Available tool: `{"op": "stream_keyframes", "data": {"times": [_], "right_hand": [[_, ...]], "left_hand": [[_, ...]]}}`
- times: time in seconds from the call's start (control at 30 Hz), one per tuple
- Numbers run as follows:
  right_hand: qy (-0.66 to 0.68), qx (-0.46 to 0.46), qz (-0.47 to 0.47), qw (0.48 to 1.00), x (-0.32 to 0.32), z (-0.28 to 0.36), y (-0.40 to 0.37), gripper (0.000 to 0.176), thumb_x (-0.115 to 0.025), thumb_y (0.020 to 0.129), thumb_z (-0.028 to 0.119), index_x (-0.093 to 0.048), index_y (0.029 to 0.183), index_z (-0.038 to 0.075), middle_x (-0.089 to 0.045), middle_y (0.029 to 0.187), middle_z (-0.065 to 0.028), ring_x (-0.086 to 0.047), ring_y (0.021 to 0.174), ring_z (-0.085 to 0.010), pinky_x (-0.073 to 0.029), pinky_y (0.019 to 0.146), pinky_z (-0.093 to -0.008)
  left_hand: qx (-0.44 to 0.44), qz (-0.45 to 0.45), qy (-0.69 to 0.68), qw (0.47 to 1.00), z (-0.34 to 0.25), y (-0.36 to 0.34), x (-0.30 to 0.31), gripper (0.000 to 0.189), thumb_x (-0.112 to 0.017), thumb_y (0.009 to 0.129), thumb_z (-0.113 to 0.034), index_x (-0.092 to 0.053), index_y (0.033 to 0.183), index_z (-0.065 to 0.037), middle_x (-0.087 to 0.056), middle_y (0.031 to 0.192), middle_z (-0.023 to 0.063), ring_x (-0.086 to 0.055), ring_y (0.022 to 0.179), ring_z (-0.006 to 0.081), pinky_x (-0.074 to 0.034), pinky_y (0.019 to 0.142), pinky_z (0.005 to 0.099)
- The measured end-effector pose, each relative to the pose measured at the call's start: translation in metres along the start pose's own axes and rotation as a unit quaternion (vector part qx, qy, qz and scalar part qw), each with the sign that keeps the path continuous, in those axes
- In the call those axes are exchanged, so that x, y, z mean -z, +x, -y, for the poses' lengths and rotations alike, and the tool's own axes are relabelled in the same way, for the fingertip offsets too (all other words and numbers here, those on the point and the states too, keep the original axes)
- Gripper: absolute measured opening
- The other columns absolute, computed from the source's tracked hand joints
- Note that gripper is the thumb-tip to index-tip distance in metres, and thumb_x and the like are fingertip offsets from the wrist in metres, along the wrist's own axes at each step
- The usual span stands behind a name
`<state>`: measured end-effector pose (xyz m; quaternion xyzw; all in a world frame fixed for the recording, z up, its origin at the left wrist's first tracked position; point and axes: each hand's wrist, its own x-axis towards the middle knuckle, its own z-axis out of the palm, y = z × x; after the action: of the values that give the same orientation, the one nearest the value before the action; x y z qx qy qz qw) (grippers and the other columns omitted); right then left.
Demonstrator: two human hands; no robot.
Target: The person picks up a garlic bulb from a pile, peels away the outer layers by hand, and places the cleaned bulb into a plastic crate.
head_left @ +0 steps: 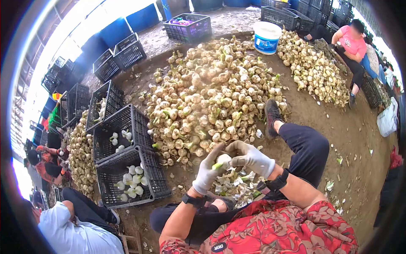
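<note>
A white garlic bulb [223, 159] with a short green stem is held between my two gloved hands, above my lap. My left hand [206, 170] is closed around its stem side. From the other side, the curled fingers of my right hand [253, 158] grip the bulb; some fingertips are hidden. Below the hands lies a heap of peeled garlic skins and trimmings [237, 185]. Just beyond them rises a large pile of unpeeled garlic [211, 101]. Cleaned white bulbs [134, 181] lie in the nearest black crate [154, 173] at my left.
More black crates [134, 114] line the left side, some holding a few bulbs. A white-and-blue bucket [267, 38] stands behind the pile. A person in pink [353, 40] sits by another garlic pile [315, 72]; a person in a pale shirt [72, 228] sits close at left.
</note>
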<state>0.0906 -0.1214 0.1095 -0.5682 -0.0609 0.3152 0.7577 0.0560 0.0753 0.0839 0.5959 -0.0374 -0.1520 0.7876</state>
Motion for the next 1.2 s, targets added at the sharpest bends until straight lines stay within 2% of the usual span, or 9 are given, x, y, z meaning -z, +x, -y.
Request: {"op": "stream_keyframes", "data": {"times": [0.23,0.4,0.67,0.83,0.9,0.93,0.97,1.07,1.2], "right_hand": [[0.16,-0.079,-0.011,0.984,0.0,-0.01,0.013,0.021,-0.067,0.088,0.019,-0.062,0.101,0.004,-0.066,0.081,-0.0035,-0.066,0.066,-0.0105,-0.05,0.046,-0.023],[0.0,-0.076,-0.066,0.995,-0.014,0.002,-0.003,0.022,-0.063,0.089,0.014,-0.064,0.107,0.001,-0.068,0.086,-0.0043,-0.066,0.067,-0.01,-0.052,0.053,-0.0219],[-0.412,0.324,-0.145,0.839,-0.04,-0.028,0.003,0.012,-0.065,0.079,0.006,-0.061,0.09,0.003,-0.061,0.08,-0.0144,-0.064,0.072,-0.0304,-0.049,0.063,-0.0386],[-0.062,0.026,-0.262,0.963,-0.002,-0.061,0.04,0.012,-0.053,0.09,0.005,-0.059,0.096,-0.003,-0.064,0.081,-0.0086,-0.063,0.069,-0.0136,-0.052,0.057,-0.0258],[-0.416,-0.073,-0.141,0.895,0.029,-0.062,0.041,0.025,-0.058,0.088,0.017,-0.06,0.11,0.006,-0.063,0.105,-0.0158,-0.065,0.092,-0.0249,-0.053,0.076,-0.0347],[-0.647,-0.094,-0.036,0.756,0.029,-0.054,0.041,0.033,-0.059,0.086,0.02,-0.06,0.118,0.01,-0.06,0.115,-0.0182,-0.063,0.102,-0.0291,-0.052,0.085,-0.0377],[-0.648,-0.158,0.007,0.745,0.019,-0.046,0.038,0.052,-0.06,0.082,0.02,-0.051,0.134,0.022,-0.05,0.131,-0.0202,-0.054,0.116,-0.0344,-0.043,0.099,-0.0396],[-0.462,0.047,0.061,0.884,0.003,-0.061,0.048,0.07,-0.057,0.074,0.008,-0.038,0.141,0.007,-0.041,0.139,-0.0249,-0.048,0.124,-0.0354,-0.039,0.103,-0.037],[-0.398,0.185,0.133,0.889,-0.05,-0.046,0.05,0.067,-0.065,0.074,0.013,-0.04,0.135,-0.001,-0.055,0.122,-0.0215,-0.053,0.115,-0.0312,-0.041,0.098,-0.0348]], "left_hand": [[0.004,-0.012,-0.068,0.998,0.001,-0.006,0.004,0.072,-0.075,0.075,-0.008,-0.036,0.135,-0.001,-0.056,0.112,0.0096,-0.056,0.101,0.0156,-0.047,0.086,0.0277],[-0.016,0.004,-0.053,0.998,0.008,-0.005,0.01,0.06,-0.073,0.076,-0.006,-0.043,0.127,-0.002,-0.055,0.113,0.0093,-0.056,0.102,0.0159,-0.047,0.087,0.0285],[0.014,-0.193,-0.222,0.956,0.019,0.001,0.0,0.037,-0.064,0.087,-0.025,-0.057,0.115,-0.003,-0.063,0.101,0.0063,-0.061,0.09,0.0155,-0.051,0.075,0.0281],[0.091,-0.268,-0.36,0.889,0.025,0.004,0.021,0.023,-0.049,0.089,-0.019,-0.058,0.105,-0.006,-0.062,0.085,0.0066,-0.062,0.074,0.0195,-0.049,0.054,0.0297],[0.077,-0.222,-0.411,0.881,0.022,0.002,0.036,0.025,-0.048,0.087,-0.018,-0.057,0.107,-0.006,-0.06,0.082,0.0059,-0.061,0.072,0.0202,-0.049,0.053,0.0295],[0.066,-0.173,-0.463,0.867,0.018,0.001,0.038,0.027,-0.047,0.085,-0.016,-0.055,0.109,-0.006,-0.058,0.08,0.0052,-0.059,0.07,0.0209,-0.049,0.053,0.0293],[0.073,-0.19,-0.484,0.851,0.013,0.0,0.038,0.03,-0.047,0.082,-0.012,-0.052,0.111,-0.006,-0.057,0.079,0.0049,-0.057,0.066,0.0219,-0.048,0.053,0.0292],[0.084,-0.247,-0.46,0.848,0.017,0.002,0.039,0.03,-0.046,0.082,-0.012,-0.053,0.111,-0.008,-0.059,0.083,0.0055,-0.059,0.071,0.0239,-0.05,0.057,0.0311],[0.083,-0.34,-0.31,0.884,0.035,0.005,0.05,0.03,-0.047,0.081,-0.008,-0.052,0.11,-0.01,-0.061,0.087,0.0075,-0.063,0.077,0.0234,-0.054,0.061,0.0367]]}}
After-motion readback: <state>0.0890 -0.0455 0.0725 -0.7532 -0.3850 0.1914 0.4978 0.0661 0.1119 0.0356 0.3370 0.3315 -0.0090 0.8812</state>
